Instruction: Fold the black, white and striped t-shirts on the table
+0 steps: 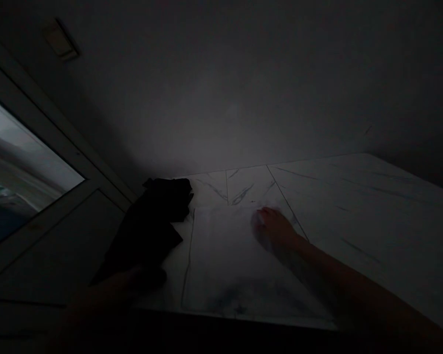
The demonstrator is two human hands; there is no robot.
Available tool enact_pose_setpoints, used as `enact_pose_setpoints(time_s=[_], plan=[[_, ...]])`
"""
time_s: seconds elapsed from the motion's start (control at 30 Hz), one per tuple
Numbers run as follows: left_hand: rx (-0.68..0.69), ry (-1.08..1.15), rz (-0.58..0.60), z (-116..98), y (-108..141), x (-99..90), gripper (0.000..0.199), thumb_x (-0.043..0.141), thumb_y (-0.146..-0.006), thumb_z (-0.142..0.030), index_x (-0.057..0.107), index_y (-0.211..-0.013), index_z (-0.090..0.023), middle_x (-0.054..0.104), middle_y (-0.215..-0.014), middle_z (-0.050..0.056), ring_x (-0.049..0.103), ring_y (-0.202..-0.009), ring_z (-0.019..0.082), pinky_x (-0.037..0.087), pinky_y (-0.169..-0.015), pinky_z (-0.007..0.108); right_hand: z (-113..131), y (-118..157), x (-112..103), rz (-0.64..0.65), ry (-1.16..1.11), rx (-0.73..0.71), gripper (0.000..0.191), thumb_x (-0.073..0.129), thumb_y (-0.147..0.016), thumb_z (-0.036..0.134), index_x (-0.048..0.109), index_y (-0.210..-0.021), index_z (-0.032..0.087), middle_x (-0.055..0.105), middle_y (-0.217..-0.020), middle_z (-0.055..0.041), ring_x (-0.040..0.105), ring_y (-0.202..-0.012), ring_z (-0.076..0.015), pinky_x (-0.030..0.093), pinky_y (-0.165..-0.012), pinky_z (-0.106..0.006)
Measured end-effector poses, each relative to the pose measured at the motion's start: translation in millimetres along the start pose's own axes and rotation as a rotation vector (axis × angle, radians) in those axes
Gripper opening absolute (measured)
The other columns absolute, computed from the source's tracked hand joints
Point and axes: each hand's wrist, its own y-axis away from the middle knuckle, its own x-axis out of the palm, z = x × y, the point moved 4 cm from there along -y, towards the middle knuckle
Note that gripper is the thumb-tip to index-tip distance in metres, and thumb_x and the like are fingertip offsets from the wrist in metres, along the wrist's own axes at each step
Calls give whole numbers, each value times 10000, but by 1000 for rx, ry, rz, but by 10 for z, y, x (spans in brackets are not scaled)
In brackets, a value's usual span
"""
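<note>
Crumpled black cloth [151,216] lies at the left end of a white, grey-veined marble-patterned counter [358,206]. The person's left hand [118,290], deep in shadow, sits at the cloth's lower edge, its grip impossible to tell. The right hand [275,228] rests palm-down on the counter's middle, fingers drawn narrow, nothing visibly held. A glazed window in a pale frame [22,172] stands left of the counter.
</note>
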Motion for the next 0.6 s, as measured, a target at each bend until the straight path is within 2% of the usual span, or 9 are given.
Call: enact_pose_setpoints(time_s=[0.07,0.17,0.27,0.37,0.43,0.5,0.6], plan=[[14,17,21,-140,-37,51,486,552,-808,-572,691,-1165,-273,728,-1148,60,669,-1092,270,535,-944,359,-67,-160,-144,-10,37,16,367,523,-937,246,598,-1282,147,616,-1317,-170,564,-1199,-282,419,-1004,-377],[157,18,-114,-591,-275,-189,361,467,-920,-436,677,-1149,-251,717,-1152,57,669,-1069,226,497,-985,341,-231,-358,-316,-47,81,130,311,524,-930,216,630,-1212,140,627,-1259,-190,572,-1163,-295,442,-923,-380],[374,-41,-245,-1167,-757,-364,308,484,-954,-326,631,-1201,-216,687,-1206,72,642,-1119,204,475,-1017,326,-356,-405,-374,0,49,176,202,559,-916,230,688,-1055,159,680,-1114,-149,640,-1007,-257,454,-786,-318],[417,-147,-304,-1546,-1362,-326,353,557,-936,-248,580,-1279,-173,616,-1338,120,555,-1275,238,421,-1096,372,-400,-302,-435,-69,-49,132,162,520,-905,180,681,-925,192,684,-1044,-96,640,-947,-215,432,-720,-277],[378,-195,-305,-1644,-1701,-260,426,614,-914,-252,551,-1324,-154,577,-1392,149,526,-1316,264,415,-1104,396,-407,-189,-502,-173,-128,71,155,494,-880,142,642,-874,188,675,-1000,-103,624,-947,-221,432,-748,-287],[356,-223,-285,-1664,-1916,-213,471,680,-879,-274,561,-1318,-152,608,-1360,146,573,-1269,257,453,-1064,368,-420,-70,-569,-233,-224,14,130,474,-885,156,599,-872,190,671,-934,-100,621,-895,-220,439,-764,-301],[372,-240,-281,-1652,-2011,-234,420,739,-830,-274,633,-1229,-196,684,-1268,88,650,-1162,220,502,-987,304,-420,77,-670,-162,-389,-45,158,414,-947,250,563,-934,201,655,-792,-47,602,-682,-187,438,-647,-286]])
